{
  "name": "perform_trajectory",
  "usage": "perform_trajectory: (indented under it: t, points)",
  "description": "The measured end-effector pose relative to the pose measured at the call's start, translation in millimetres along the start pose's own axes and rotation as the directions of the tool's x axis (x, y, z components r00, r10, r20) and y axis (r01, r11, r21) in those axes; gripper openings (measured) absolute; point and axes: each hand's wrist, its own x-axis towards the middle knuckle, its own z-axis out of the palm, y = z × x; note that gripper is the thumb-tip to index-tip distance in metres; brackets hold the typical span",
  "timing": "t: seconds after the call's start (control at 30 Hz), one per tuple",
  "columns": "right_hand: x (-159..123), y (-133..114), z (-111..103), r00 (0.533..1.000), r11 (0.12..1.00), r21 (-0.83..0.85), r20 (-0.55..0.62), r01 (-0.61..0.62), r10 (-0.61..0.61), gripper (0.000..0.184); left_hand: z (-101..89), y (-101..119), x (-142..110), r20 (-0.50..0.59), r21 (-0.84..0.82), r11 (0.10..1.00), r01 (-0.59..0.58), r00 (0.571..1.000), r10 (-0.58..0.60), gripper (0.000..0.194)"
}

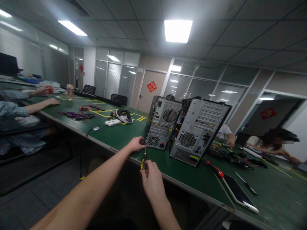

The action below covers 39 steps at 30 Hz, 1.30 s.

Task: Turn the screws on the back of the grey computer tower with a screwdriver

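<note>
I can read no words: beyond my hands [153, 179], the red diamond sign [152, 86] on the door [150, 100] carries gold characters [152, 85] too blurred for me to make out.

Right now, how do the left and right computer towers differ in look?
The left computer tower has a round fan grille near its top; the right computer tower has slot covers there. The left tower's bottom shows a red patch, the right tower's a yellow-green one. The right tower appears larger. Both stand on the green table.
</note>
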Motion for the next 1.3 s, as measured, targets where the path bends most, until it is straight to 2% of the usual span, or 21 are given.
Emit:
perform_trajectory:
  t: [0.47,1.03,1.3]
  points:
    - [0,0,3,0.999,0.999,-0.031,0.050,-0.009,0.010,0.017,2.6,-8,5,0.009,0.015,1.000,0.008,1.000,-0.008,0.043]
    - [-2,1,7,0.999,0.999,-0.044,0.032,-0.009,0.010,0.013,5.1,-13,6,0.007,0.009,1.000,-0.004,1.000,0.003,0.045]
    - [-1,0,3,0.998,1.000,-0.019,-0.056,0.022,-0.023,0.018,3.5,-9,4,-0.002,0.017,1.000,0.007,1.000,-0.007,0.041]
